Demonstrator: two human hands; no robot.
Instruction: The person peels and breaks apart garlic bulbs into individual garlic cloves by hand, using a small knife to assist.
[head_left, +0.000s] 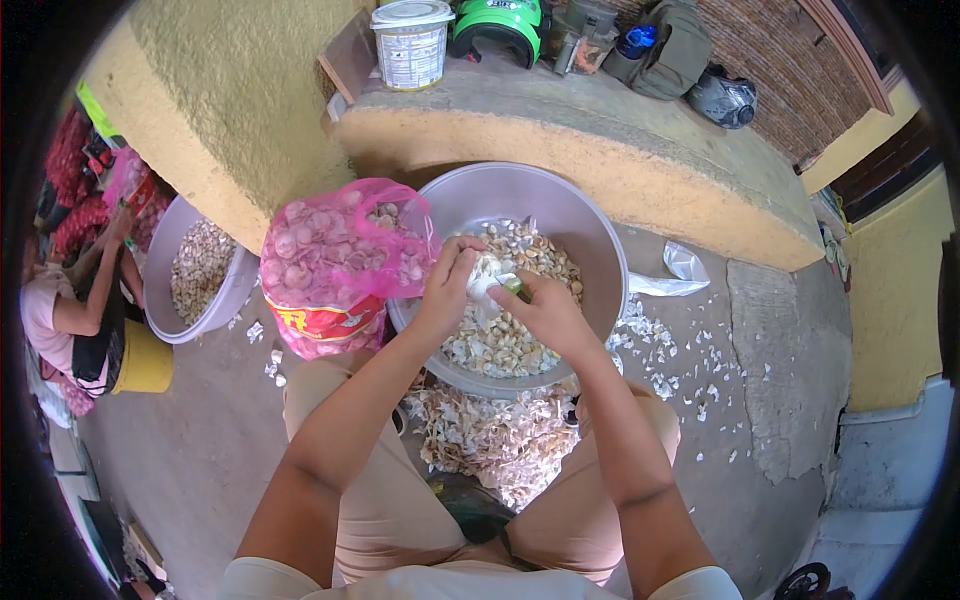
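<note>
My left hand (450,282) is closed around a white garlic bulb (484,270), held above a large grey-purple basin (600,215). My right hand (548,312) meets the bulb from the other side, its fingers closed on a small light-green tool (512,283). The tool's working end is too small to make out. Under both hands, loose garlic cloves (500,345) lie in the basin. Left of the basin, touching it, stands a pink mesh sack (325,245) full of garlic bulbs.
Papery garlic skins (490,440) are piled between my legs, with more scraps (690,360) on the floor at right. A co-worker (75,310) sits at left by another basin (165,270) of cloves. A ledge (560,125) behind holds a bucket (412,50), green helmet (497,28) and backpack (668,50).
</note>
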